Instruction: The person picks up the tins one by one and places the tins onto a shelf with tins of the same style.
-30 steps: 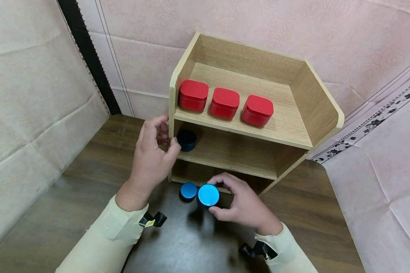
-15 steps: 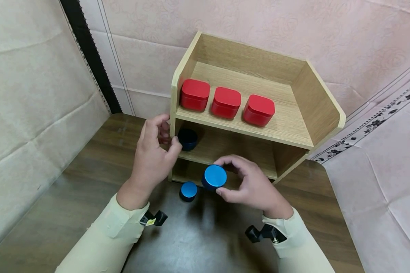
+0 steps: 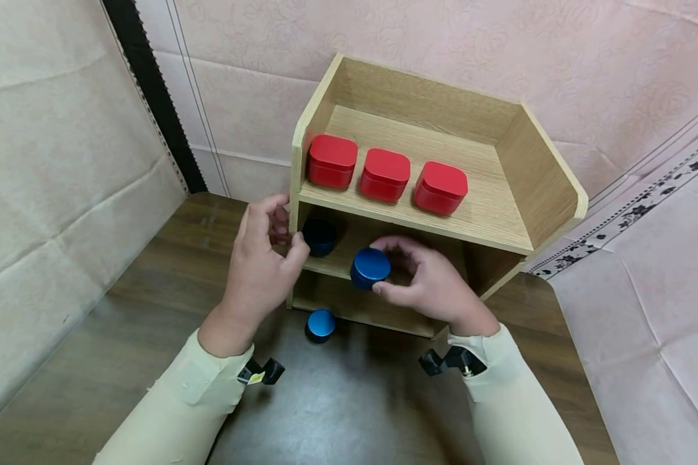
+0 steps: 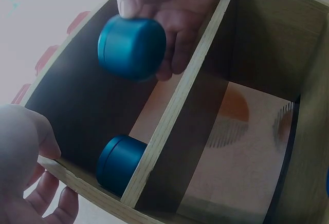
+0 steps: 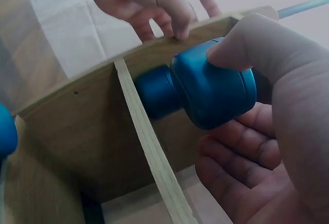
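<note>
A round blue tin [image 3: 370, 268] with a lid is pinched between the thumb and fingers of my right hand [image 3: 433, 284], at the front of the wooden shelf's [image 3: 407, 226] middle level. Another blue tin [image 4: 121, 165] stands on that level, against the left side panel. My left hand [image 3: 262, 258] holds the front edge of this panel, thumb at the front and fingers bent on the outer side. On the dark table just before the shelf stands a smaller-looking blue tin [image 3: 321, 325]. In the right wrist view, the held tin [image 5: 211, 88] partly overlaps the shelved one [image 5: 157, 93].
Three red boxes [image 3: 385, 174] with rounded corners stand in a row at the front of the top level. Below the middle board is a low bottom level [image 3: 355, 300]. Pale patterned cloth [image 3: 442, 39] hangs behind and at both sides.
My right hand has lifted the blue tin from beside the other one on the table and carried it forward to the middle level. The left hand has kept its place on the panel.
</note>
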`<state>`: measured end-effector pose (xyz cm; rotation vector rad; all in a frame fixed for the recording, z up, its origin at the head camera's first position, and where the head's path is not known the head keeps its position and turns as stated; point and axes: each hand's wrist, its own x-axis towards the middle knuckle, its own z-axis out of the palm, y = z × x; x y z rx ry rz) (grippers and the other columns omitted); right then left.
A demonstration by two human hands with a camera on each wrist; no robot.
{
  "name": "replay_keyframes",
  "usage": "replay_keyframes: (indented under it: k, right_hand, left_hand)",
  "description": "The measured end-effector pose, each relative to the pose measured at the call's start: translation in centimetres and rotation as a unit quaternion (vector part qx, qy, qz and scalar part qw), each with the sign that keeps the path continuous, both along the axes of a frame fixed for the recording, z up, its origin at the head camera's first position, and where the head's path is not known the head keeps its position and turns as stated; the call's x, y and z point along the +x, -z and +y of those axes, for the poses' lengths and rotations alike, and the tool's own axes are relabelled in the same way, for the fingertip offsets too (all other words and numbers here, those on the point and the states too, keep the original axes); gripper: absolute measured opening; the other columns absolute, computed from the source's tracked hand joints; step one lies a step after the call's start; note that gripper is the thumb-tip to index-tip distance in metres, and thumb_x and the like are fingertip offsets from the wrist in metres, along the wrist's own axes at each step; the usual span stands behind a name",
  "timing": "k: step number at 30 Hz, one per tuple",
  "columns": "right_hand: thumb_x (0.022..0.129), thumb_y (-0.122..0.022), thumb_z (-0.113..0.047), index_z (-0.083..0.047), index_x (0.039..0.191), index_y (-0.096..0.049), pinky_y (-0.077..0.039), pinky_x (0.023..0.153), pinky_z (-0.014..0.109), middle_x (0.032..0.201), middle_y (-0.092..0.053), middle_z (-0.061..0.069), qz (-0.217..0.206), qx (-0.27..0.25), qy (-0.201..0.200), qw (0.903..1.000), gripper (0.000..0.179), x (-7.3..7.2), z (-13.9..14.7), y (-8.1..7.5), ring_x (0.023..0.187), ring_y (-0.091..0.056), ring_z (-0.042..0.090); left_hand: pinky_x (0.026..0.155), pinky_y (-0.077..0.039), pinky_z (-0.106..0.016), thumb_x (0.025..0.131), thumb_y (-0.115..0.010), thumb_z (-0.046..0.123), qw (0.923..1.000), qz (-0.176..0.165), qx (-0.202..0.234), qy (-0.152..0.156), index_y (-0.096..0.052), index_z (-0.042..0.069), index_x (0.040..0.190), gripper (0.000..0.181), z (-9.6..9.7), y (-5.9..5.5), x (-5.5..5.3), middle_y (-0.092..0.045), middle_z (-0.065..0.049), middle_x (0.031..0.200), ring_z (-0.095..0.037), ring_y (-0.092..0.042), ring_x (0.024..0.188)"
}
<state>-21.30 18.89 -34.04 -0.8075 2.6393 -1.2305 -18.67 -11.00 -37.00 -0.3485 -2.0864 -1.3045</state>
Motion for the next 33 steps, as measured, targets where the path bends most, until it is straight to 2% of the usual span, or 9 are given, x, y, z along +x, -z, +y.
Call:
replay_keyframes:
  k: [4, 10, 17, 25, 33]
  right_hand:
    - [0.094, -0.089, -0.030, -0.028, 0.144, -0.064, -0.058, 0.114, 0.053, 0.141, -0.068, -0.003, -0.024, 0.007, 0.012, 0.9996, 0.056, -1.2, -0.1, -0.1, 0.131, -0.066, 0.025]
    - [0.095, -0.087, -0.028, -0.024, 0.146, -0.063, -0.054, 0.119, 0.053, 0.144, -0.065, 0.000, -0.042, -0.006, 0.006, 0.9991, 0.056, -3.1, -0.6, 0.1, 0.139, -0.061, 0.027]
    - [0.095, -0.087, -0.029, -0.030, 0.148, -0.062, -0.052, 0.121, 0.056, 0.149, -0.061, -0.003, -0.072, -0.001, 0.026, 0.9971, 0.059, -4.5, -1.1, 0.6, 0.147, -0.055, 0.027]
    - [0.095, -0.088, -0.027, -0.028, 0.146, -0.065, -0.046, 0.128, 0.056, 0.147, -0.063, -0.003, -0.051, 0.005, 0.016, 0.9986, 0.056, -4.9, -1.4, 0.8, 0.146, -0.055, 0.026]
    - [0.096, -0.088, -0.028, -0.028, 0.148, -0.064, -0.049, 0.125, 0.058, 0.148, -0.063, -0.003, -0.052, 0.012, 0.015, 0.9985, 0.057, -4.7, -1.6, 0.8, 0.147, -0.054, 0.028]
  left_hand:
    - [0.086, -0.062, -0.044, 0.100, -0.068, -0.001, 1.0000, 0.004, 0.004, 0.002, -0.050, 0.006, 0.152, 0.056, 0.0, 0.0, 0.0, -0.059, -0.018, 0.125, -0.024, -0.059, 0.103]
    - [0.086, -0.063, -0.044, 0.100, -0.069, 0.000, 1.0000, 0.002, 0.002, 0.001, -0.050, 0.007, 0.152, 0.056, -0.1, 0.0, 0.1, -0.059, -0.018, 0.126, -0.024, -0.060, 0.104]
    - [0.086, -0.063, -0.042, 0.100, -0.069, 0.000, 1.0000, 0.003, -0.004, -0.003, -0.050, 0.007, 0.152, 0.056, -0.1, -0.1, 0.1, -0.059, -0.018, 0.126, -0.023, -0.060, 0.103]
    - [0.087, -0.062, -0.043, 0.100, -0.068, 0.000, 1.0000, -0.005, -0.005, -0.003, -0.049, 0.008, 0.151, 0.055, 0.0, -0.1, 0.1, -0.059, -0.017, 0.126, -0.024, -0.060, 0.104]
    - [0.087, -0.062, -0.044, 0.100, -0.068, 0.000, 1.0000, -0.002, 0.001, 0.003, -0.049, 0.007, 0.152, 0.056, 0.1, -0.2, 0.2, -0.059, -0.018, 0.127, -0.024, -0.060, 0.105]
